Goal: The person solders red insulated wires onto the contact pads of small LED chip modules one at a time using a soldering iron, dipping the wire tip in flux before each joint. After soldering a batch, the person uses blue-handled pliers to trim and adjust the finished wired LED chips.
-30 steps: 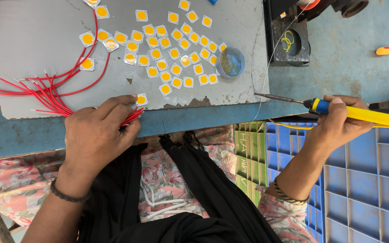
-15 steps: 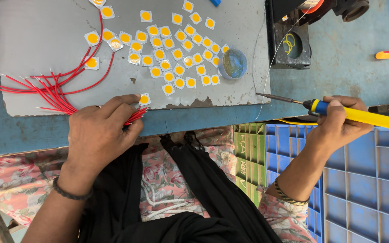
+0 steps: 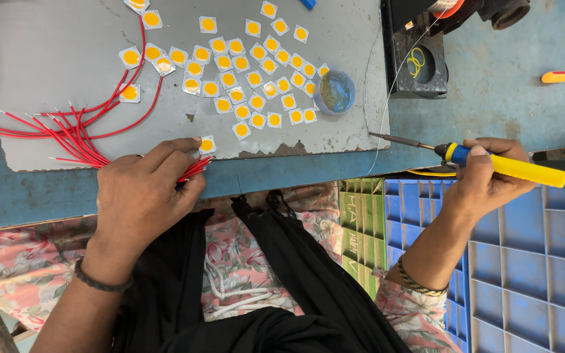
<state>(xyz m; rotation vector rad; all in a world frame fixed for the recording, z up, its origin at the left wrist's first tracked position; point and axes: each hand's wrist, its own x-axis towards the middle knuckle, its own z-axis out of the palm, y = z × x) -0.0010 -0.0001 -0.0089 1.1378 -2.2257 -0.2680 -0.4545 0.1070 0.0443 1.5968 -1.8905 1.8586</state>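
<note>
In the head view, the left hand [image 3: 142,196] rests at the near edge of the grey work mat [image 3: 67,59], fingers curled down and pinching the ends of a bundle of red wires [image 3: 67,131]; the wire tips poke out from under the thumb side at the mat's edge, and the bundle fans away to the left and up across the mat, its long axis running roughly left to right. Just beyond the index fingertip, touching or nearly touching it, lies 1 square LED chip [image 3: 207,144] with a yellow centre, apart from the main scatter of LED chips [image 3: 250,78] farther up the mat; that scatter numbers about 35, and some overlap too much for an exact count. The right hand [image 3: 488,173] is well to the right, off the mat, fingers wrapped closed around 1 yellow-handled soldering iron [image 3: 511,167], whose long axis lies nearly level with its dark tip [image 3: 393,138] pointing left toward the mat. The left hand is clearly the nearer to the lone chip; the iron's tip stands well apart from it, to its right. 1 small round tin [image 3: 337,91] of flux sits at the mat's right edge, and 1 thin strand of solder wire [image 3: 387,98] curves down past it.
</note>
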